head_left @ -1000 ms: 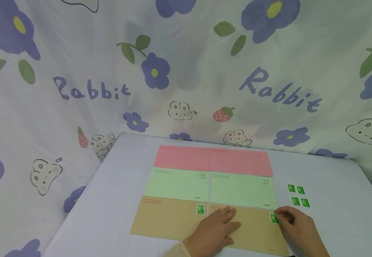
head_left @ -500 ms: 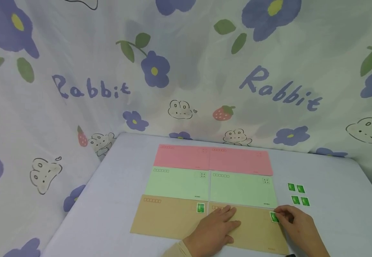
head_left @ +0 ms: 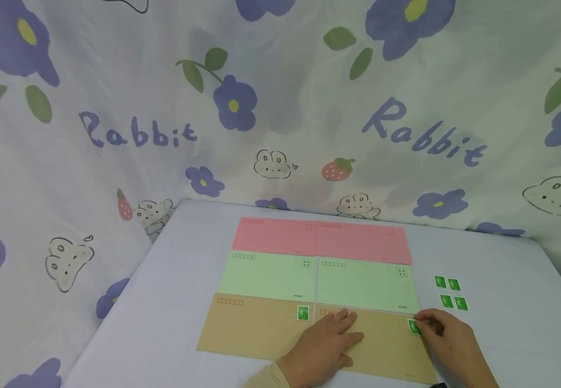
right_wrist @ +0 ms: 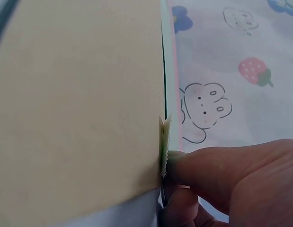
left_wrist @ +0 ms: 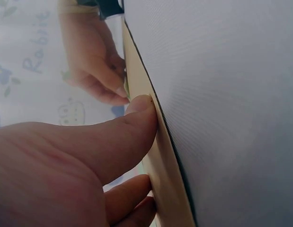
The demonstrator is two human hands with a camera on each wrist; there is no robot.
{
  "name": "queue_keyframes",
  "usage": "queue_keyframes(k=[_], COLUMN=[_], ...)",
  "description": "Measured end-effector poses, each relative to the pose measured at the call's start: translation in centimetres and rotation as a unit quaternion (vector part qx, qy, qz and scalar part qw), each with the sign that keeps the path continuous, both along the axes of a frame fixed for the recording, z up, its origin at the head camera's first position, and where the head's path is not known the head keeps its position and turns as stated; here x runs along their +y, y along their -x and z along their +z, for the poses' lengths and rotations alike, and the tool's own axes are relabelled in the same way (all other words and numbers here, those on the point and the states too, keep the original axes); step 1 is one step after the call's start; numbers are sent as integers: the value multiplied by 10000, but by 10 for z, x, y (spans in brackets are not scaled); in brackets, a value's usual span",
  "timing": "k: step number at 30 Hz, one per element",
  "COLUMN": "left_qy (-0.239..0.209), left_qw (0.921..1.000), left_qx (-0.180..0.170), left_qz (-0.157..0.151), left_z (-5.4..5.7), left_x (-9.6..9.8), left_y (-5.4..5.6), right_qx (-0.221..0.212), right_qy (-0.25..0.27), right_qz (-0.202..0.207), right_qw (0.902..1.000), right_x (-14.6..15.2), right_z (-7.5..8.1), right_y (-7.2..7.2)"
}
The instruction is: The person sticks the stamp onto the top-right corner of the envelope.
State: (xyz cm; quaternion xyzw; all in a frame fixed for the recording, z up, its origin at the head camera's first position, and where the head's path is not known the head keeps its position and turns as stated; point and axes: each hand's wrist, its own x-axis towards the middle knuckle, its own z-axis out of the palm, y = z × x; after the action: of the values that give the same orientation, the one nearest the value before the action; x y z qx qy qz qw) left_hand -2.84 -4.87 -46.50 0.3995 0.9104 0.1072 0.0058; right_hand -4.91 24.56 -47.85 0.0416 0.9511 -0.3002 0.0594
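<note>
Four stamps [head_left: 447, 301] right of envelopes [head_left: 367, 285]

Soft, dim light; head view fairly sharp; 2 wrist views hazier; backdrop [left_wrist: 28, 90] blurred in left.

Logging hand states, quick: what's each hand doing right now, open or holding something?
Left hand: open, fingers spread on the right-hand brown envelope.
Right hand: closed, pinching a green postage stamp at that envelope's top right corner.
</note>
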Motion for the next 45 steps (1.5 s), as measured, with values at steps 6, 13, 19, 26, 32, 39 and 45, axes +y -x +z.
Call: queue_keyframes(k=[6,13,19,26,32,39,45], left_qy=[29,87,53,-32,13,5,11], left_qw=[10000,9999,10000,9999,10000,10000,10000], left_qx=[-81,-128,-75,-126,-65,-42,28], left_qz=[11,32,-3,-7,4,12,-7], left_z=[0,0,0,1,1,0,0], left_x=[1,2,1,1,1,1,1], left_y=[0,1,1,1,1,1,1], right_qx=[-141,-219,-139,35,-99,-12,-51], right_qy=[10,40,57,46,97,201,233], right_qz=[-98,-98,-86,26,-89,-74,-105], right_qw=[9999,9997,9998,10000,9999,9998,9997], right_x=[-1,0,0,1,1,3,3], right_z=[1,1,1,-1,0,1,1], right_y=[1,1,1,0,0,-1,0])
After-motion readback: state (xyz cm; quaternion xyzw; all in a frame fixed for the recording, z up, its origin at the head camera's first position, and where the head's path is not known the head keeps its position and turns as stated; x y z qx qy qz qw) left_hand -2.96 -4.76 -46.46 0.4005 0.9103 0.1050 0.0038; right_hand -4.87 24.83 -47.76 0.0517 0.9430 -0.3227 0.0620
